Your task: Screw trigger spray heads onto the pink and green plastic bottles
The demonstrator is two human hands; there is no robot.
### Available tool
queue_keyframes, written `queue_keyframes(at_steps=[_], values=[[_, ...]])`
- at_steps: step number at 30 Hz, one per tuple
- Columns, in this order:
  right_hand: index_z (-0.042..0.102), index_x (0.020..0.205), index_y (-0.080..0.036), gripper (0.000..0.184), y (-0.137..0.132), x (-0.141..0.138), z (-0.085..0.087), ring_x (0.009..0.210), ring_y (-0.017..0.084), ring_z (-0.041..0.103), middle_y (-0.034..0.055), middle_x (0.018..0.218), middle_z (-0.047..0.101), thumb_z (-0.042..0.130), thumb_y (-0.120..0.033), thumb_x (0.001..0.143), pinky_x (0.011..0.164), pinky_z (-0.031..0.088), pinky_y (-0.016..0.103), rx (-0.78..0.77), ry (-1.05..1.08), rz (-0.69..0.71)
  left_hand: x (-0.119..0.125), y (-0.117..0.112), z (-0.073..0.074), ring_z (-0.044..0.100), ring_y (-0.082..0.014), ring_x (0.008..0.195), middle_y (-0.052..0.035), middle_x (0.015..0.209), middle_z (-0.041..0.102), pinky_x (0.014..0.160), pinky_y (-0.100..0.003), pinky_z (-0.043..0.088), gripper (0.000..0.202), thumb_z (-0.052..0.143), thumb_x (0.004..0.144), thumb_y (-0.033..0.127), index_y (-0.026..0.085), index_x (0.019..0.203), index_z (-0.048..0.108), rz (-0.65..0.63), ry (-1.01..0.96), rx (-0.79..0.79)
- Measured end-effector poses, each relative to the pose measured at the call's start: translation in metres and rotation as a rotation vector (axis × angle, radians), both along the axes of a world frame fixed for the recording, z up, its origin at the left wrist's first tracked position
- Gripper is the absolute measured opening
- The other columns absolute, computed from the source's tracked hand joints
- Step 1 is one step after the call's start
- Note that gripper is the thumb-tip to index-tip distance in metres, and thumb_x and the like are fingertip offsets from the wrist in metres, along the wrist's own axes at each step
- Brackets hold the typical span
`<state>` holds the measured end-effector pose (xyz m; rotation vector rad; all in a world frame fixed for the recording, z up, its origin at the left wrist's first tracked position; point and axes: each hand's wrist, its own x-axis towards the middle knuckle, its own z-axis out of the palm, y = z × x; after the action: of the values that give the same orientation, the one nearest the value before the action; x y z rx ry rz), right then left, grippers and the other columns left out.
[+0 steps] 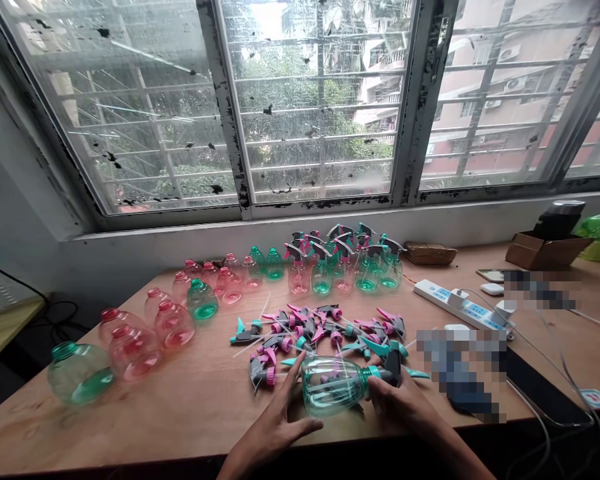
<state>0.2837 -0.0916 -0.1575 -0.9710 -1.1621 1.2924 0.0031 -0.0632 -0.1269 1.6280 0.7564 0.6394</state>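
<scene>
A clear green spray bottle [333, 387] lies sideways above the table's front edge, with its trigger head [393, 367] on the neck, pointing right. My right hand [395, 400] is closed around the neck and collar. At the bottle's base, my left hand [280, 417] cups it with thumb and fingers on either side. Just behind the bottle lies a loose pile of pink, green and grey trigger heads [307, 327] with thin dip tubes. Part of this pile is hidden by the bottle and my hands.
Headless pink bottles [135, 353] and green bottles [80, 377] stand along the left. Several assembled spray bottles [323, 273] stand at the back. On the right are a power strip [460, 307], cables, a black phone [547, 387] and a cardboard box [545, 250].
</scene>
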Motion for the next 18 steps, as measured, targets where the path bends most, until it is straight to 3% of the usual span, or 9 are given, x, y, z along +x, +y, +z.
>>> queue_keyframes(at_steps=[4,8,14,18], values=[[0.060,0.080,-0.021,0.040,0.001,0.000,-0.002,0.041,0.012,0.054,-0.0049,0.053,0.064,0.077,-0.058,0.078,0.045,0.041,0.025,-0.019,0.008,0.004,-0.004,0.001,-0.003,0.009,-0.0308,0.157,-0.0037,0.172,0.003,0.128,-0.047,0.009,0.110,0.081,0.078,0.040,0.029,0.160,0.009,0.063,0.053,-0.017],[0.059,0.086,-0.021,0.043,0.002,-0.001,-0.004,0.041,0.011,0.052,-0.0063,0.052,0.062,0.079,-0.058,0.075,0.044,0.039,0.024,-0.036,0.027,-0.044,-0.005,0.002,-0.003,0.013,-0.0294,0.157,-0.0043,0.171,0.012,0.129,-0.046,0.008,0.102,0.079,0.079,0.035,0.028,0.159,0.017,0.059,0.109,-0.020],[0.060,0.083,-0.021,0.044,0.001,-0.002,0.000,0.041,0.012,0.052,-0.0054,0.052,0.062,0.078,-0.060,0.074,0.045,0.040,0.025,-0.034,0.001,-0.043,0.003,-0.002,0.006,0.020,-0.0268,0.156,-0.0050,0.171,0.011,0.127,-0.045,0.020,0.108,0.079,0.080,0.034,0.035,0.160,0.005,0.022,-0.013,-0.042],[0.061,0.079,-0.020,0.043,0.000,-0.001,0.003,0.042,0.012,0.052,-0.0057,0.051,0.060,0.076,-0.060,0.077,0.046,0.040,0.025,-0.022,-0.025,-0.032,0.002,-0.003,0.007,0.020,-0.0296,0.156,-0.0097,0.169,0.019,0.127,-0.048,0.018,0.112,0.082,0.078,0.039,0.029,0.160,0.006,0.046,-0.011,-0.094]])
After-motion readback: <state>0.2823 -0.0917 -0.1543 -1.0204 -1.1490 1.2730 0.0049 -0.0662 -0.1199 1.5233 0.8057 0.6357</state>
